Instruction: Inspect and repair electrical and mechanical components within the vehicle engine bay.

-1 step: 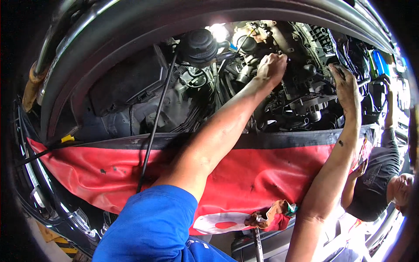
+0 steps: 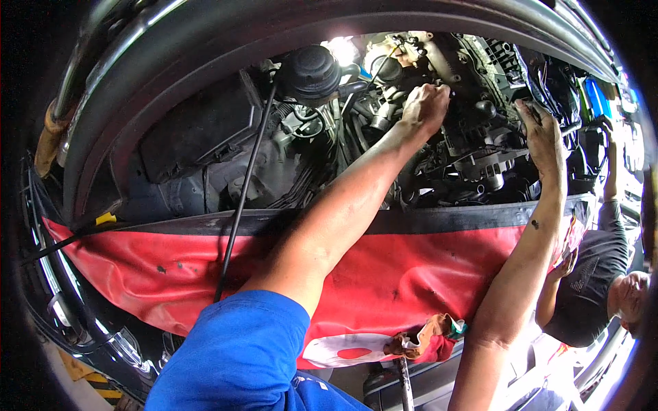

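My left hand (image 2: 426, 109) is closed in a fist over the middle of the engine (image 2: 483, 164), its knuckles up and the fingertips turned down out of sight. Whatever it grips is hidden beneath it. Further right, my right hand (image 2: 540, 127) reaches to the engine's side with blackened fingers bent together; what lies between them is too dark to make out. A round dark knob-like part (image 2: 486, 108) sits between my hands. Left of my left hand stands a black round-capped reservoir (image 2: 310, 72) with hoses around it.
A red fender cover (image 2: 411, 267) drapes over the car's near edge, with a crumpled cloth or glove (image 2: 426, 337) on it. A thin prop rod (image 2: 248, 185) rises at left beneath the raised hood (image 2: 274, 31). Another person (image 2: 589, 288) in a dark shirt reaches in at far right.
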`<state>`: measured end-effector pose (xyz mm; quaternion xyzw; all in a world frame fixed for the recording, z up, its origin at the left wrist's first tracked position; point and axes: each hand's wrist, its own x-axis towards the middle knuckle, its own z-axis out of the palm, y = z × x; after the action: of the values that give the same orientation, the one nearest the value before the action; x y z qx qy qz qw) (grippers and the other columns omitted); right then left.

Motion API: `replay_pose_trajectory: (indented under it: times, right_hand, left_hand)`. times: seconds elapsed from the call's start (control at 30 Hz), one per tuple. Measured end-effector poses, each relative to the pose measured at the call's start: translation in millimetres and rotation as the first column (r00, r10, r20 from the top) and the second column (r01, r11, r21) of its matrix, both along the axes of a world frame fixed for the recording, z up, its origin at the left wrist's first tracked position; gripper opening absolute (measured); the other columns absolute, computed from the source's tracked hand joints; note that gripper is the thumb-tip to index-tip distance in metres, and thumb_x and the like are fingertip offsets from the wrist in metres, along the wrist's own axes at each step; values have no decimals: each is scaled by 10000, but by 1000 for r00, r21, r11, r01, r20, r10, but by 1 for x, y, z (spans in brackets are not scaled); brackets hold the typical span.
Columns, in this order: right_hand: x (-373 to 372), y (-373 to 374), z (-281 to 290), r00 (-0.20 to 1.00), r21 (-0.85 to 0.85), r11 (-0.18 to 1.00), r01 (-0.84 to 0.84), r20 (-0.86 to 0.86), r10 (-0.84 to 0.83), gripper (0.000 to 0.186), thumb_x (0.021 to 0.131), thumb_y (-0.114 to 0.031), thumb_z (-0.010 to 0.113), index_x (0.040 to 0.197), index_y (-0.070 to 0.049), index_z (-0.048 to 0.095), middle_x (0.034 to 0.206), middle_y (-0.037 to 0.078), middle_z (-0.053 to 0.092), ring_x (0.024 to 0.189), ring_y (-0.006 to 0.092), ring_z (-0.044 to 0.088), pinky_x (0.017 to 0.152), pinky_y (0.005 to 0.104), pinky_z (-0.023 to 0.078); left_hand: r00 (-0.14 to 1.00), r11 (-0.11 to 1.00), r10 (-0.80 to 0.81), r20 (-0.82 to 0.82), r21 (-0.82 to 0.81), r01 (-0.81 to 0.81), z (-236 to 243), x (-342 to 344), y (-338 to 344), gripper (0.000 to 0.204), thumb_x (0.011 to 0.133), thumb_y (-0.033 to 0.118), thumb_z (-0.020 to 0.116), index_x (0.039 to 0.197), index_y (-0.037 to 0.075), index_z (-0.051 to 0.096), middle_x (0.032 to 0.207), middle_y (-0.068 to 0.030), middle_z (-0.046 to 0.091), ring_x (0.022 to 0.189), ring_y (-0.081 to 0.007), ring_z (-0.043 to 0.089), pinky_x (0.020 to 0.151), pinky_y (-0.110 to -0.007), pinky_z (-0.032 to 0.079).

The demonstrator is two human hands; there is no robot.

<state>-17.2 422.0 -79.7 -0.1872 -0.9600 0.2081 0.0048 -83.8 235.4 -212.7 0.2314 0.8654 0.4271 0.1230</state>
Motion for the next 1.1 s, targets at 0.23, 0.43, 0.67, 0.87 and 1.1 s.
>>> replay_pose_trajectory:
  times: [0.23, 0.43, 0.67, 0.87, 1.1]
  right_hand:
    - [1, -4, 3, 1000, 2, 1000, -16, -8, 16, 392, 937, -346, 562, 1063, 13, 656, 884, 213, 649, 738, 294, 583, 771, 358, 457]
    - [0, -4, 4, 999, -6, 1000, -26, 42, 26, 398, 939, -353, 553, 1088, 0, 658, 896, 215, 658, 772, 298, 600, 794, 349, 457]
    - [2, -6, 5, 988, 157, 975, -157, 21, 155, 297, 967, -248, 530, 1129, -30, 651, 948, 193, 661, 826, 330, 619, 803, 350, 465]
    - [2, -5, 4, 996, 70, 994, -90, 36, 87, 311, 977, -272, 517, 1138, -47, 657, 962, 185, 660, 811, 299, 622, 776, 349, 472]
    - [1, -7, 7, 996, 74, 997, -13, 91, 6, 341, 976, -311, 515, 1132, -45, 660, 989, 179, 664, 811, 274, 636, 781, 345, 475]
  left_hand:
    - [999, 999, 41, -11, -22, -41, 3, 3, -3, 170, 908, 107, 448, 968, 29, 587, 958, -204, 641, 918, -350, 645, 768, -442, 526]
    - [981, 1000, 10, -196, -7, -12, -12, 3, 5, 233, 907, 87, 444, 1084, 42, 588, 1039, -212, 622, 939, -344, 647, 803, -449, 530]
    - [978, 970, 183, -100, 180, -163, -31, 5, -1, 204, 964, 176, 514, 1102, 56, 604, 1055, -203, 626, 963, -388, 624, 821, -448, 501]
    - [968, 956, 216, -126, 226, -184, -39, 17, -6, 220, 936, 182, 554, 1070, 13, 597, 1034, -202, 622, 967, -397, 590, 821, -464, 461]
    - [982, 937, 159, -100, 329, -118, -48, 13, -7, 228, 918, 133, 566, 1129, 54, 604, 999, -184, 630, 940, -393, 603, 797, -456, 473]
